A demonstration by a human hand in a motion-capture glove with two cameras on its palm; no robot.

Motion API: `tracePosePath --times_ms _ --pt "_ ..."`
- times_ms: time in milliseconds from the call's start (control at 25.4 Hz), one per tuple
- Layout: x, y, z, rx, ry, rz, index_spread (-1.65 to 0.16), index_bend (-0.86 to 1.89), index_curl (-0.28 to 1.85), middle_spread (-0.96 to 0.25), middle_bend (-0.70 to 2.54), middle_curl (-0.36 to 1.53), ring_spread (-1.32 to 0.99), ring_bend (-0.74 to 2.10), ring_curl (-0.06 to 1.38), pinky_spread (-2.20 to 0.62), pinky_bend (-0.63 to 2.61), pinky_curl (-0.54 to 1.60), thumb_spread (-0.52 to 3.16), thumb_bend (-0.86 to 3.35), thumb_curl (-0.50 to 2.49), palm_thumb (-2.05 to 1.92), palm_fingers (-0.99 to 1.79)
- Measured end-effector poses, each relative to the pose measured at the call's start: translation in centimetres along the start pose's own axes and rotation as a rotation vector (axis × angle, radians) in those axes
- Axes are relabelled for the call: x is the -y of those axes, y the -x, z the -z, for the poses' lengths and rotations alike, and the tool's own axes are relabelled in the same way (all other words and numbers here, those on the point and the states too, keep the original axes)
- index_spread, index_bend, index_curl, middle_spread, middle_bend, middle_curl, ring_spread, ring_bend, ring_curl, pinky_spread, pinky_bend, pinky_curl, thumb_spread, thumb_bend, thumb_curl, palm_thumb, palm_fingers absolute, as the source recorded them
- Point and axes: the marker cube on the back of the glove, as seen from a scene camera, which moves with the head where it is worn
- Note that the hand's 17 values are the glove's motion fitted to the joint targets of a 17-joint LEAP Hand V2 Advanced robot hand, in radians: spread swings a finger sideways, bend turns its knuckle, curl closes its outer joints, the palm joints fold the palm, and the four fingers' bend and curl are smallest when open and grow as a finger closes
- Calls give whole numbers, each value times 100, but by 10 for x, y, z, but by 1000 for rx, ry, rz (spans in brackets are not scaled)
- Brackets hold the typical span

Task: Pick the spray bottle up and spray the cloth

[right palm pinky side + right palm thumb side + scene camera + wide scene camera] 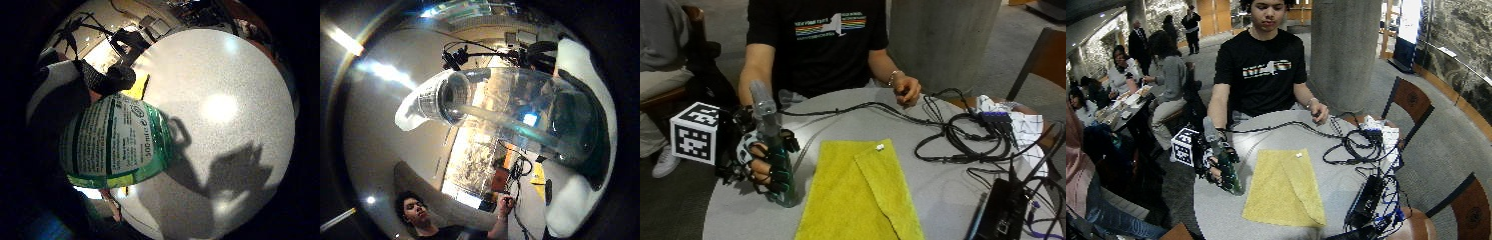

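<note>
In the outside view a clear green-tinted spray bottle point(776, 165) stands nearly upright at the table's left edge, its spray head point(762, 102) on top. My gloved right hand point(754, 162) grips it round the middle, fingers curled over its body. Whether its base touches the table I cannot tell. The yellow cloth point(859, 195) lies flat just right of the bottle, one corner folded over. The little finger side palm view is close on the bottle's label point(115, 145), above the grey table point(225, 125). The thumb side palm view is filled by the bottle's clear body point(520, 115).
The person's bare hand point(906, 90) rests at the round table's far edge point(840, 95). Black cables point(959, 140) loop across the right half. A black device point(1003, 215) lies front right, and a white checked cloth point(1026, 125) at the right edge.
</note>
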Motion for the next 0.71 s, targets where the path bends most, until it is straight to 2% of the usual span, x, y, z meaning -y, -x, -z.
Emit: tracePosePath --times_ms 315,710 --pt "-13 33 12 -199 178 26 -20 27 38 -1 27 42 -1 41 36 25 39 33 57 4 55 107 107" --pt "-17 48 29 -526 506 -150 -19 21 42 -2 25 43 -2 38 36 18 36 34 48 -3 59 106 114"
